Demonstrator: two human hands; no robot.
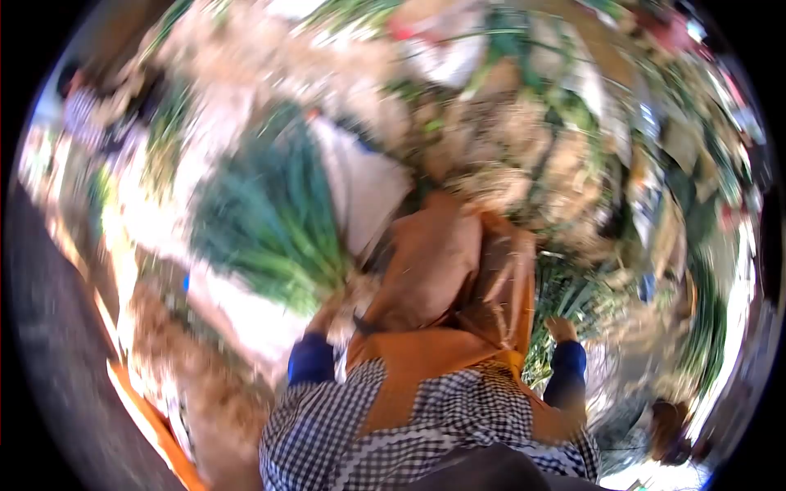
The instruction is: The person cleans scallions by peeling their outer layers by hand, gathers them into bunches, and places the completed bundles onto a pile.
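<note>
- The bunch of long green stalks [278, 217] lies between 9 and 10 o'clock from the centre of the view, on pale sheeting [233, 315]; its blue-green leaf tips fan toward 10 and 11 o'clock, and its paler, yellow-green stems narrow toward the person.
- The left hand [329, 311], between 7 and 8 o'clock, is at the narrow stem end, its forearm in a blue cuff [311, 358]; motion blur hides the fingers, so I cannot tell whether its grip is closed on the stems.
- The right hand [562, 329] is near 4 o'clock, reaching forward just beside loose greens [565, 286]; I cannot tell how wide or narrow its grip is.
- Between the hands, orange-brown cloth [430, 266] covers the legs, below which comes a black-and-white checked garment [327, 421].
- Another long green bunch [708, 327] lies between 3 and 4 o'clock.
- Another person [86, 119] is near 10 o'clock.
- Any print on the white sack [446, 61], near 12 to 1 o'clock, is too blurred to read.
</note>
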